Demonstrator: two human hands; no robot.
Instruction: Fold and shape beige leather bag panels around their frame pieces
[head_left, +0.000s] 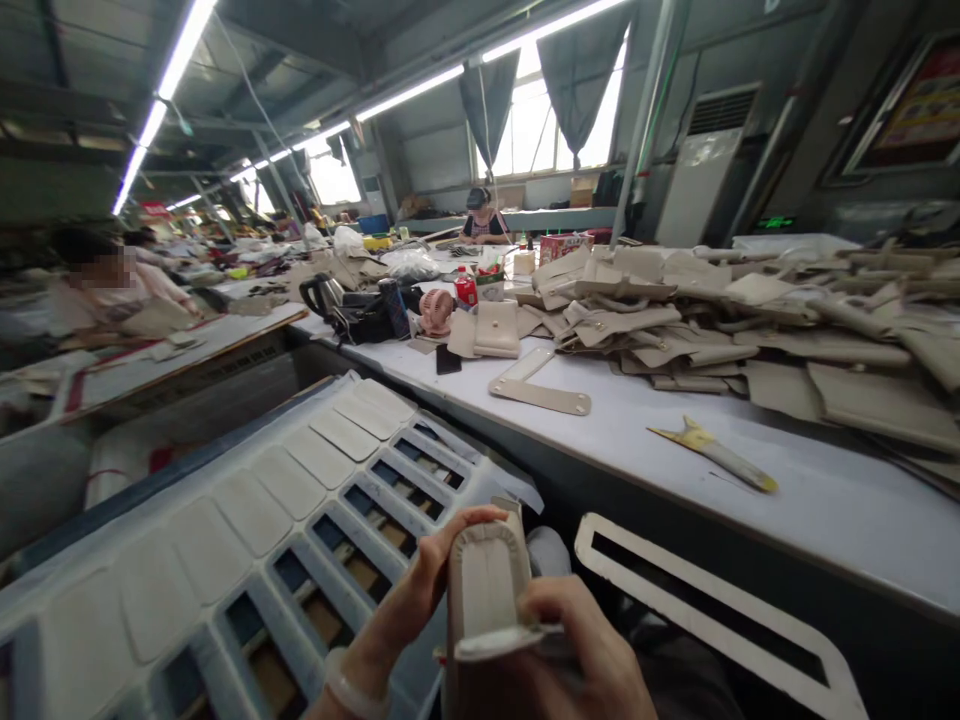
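No lettering can be read across a busy workshop, where signs and labels show as color alone. A framed poster [919, 118] on the wall at upper right carries red and yellow panels, its print blurred. Below it, a green illuminated sign [776, 222] glows, its symbols too small to make out. On the tabletop [637, 470], a bottle [466, 288] wears a red label with indistinct pale marks, near a red printed carton [564, 247]. Far back at left, a red sign [154, 209] is illegible.
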